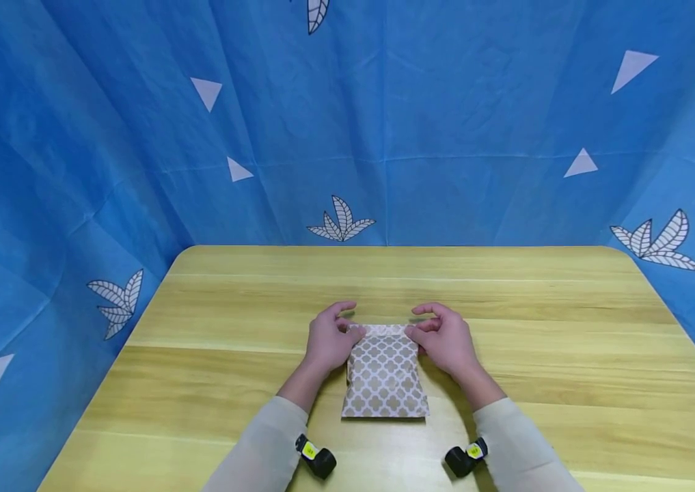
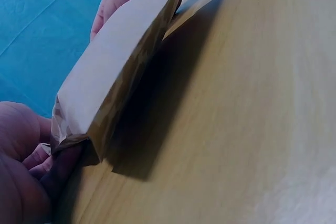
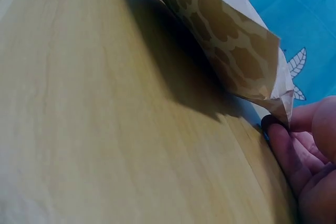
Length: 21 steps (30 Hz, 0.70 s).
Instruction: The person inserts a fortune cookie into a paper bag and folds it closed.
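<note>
A paper bag (image 1: 385, 379) with a tan and white lattice pattern lies between my two hands, its top edge folded over. My left hand (image 1: 330, 342) pinches the bag's far left corner between thumb and fingers. At the far right corner, my right hand (image 1: 447, 342) pinches the same edge. From the left wrist view, the bag (image 2: 110, 61) tilts up off the tabletop and throws a dark shadow beneath it. The right wrist view shows the patterned side of the bag (image 3: 226, 40), with the right fingers (image 3: 291, 156) at its corner.
The wooden table (image 1: 199, 383) has light grain and rounded far corners. A blue curtain (image 1: 445, 102) with white triangles and leaf prints hangs behind it and along both sides. Black wrist cameras sit on both pale sleeves (image 1: 261, 444).
</note>
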Available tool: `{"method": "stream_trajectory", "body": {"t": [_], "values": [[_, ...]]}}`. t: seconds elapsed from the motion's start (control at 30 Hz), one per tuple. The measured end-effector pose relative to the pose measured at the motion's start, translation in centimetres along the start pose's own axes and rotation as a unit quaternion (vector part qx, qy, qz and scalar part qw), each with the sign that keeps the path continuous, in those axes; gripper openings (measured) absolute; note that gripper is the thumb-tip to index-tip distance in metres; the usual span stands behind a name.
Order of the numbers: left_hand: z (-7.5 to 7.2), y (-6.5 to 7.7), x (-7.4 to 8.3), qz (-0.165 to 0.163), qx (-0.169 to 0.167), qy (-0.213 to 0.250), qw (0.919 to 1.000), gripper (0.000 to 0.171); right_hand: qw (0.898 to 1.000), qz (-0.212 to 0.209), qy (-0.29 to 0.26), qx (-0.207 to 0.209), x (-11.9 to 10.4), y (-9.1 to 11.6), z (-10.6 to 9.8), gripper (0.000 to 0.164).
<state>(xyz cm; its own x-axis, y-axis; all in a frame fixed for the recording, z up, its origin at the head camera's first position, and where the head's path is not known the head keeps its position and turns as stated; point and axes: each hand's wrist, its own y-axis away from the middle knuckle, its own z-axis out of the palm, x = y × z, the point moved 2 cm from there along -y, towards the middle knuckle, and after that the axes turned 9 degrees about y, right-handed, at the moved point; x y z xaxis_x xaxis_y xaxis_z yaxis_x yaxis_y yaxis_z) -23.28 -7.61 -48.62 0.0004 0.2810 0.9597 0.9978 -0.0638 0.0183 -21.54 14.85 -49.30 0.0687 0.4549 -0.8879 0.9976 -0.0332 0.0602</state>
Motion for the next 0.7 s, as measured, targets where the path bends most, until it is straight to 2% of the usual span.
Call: {"method": "stream_trajectory", "body": {"t": [0.3,0.57,0.7], "values": [[0.12,-0.01,-0.07,-0.003,0.012,0.001,0.9999,0.045,1.000,0.005,0.009,0.004,0.03,-0.17,0.04,0.032],[0.26,-0.09,0.26,0.003,0.007,-0.047,0.9989,0.042,1.000,0.007,0.008,-0.009,-0.13,-0.27,-0.14,0.033],[0.33,-0.30,0.61,0.005,-0.001,-0.056,0.9984,0.042,1.000,0.006,-0.003,-0.026,-0.41,-0.43,-0.36,0.036]]}}
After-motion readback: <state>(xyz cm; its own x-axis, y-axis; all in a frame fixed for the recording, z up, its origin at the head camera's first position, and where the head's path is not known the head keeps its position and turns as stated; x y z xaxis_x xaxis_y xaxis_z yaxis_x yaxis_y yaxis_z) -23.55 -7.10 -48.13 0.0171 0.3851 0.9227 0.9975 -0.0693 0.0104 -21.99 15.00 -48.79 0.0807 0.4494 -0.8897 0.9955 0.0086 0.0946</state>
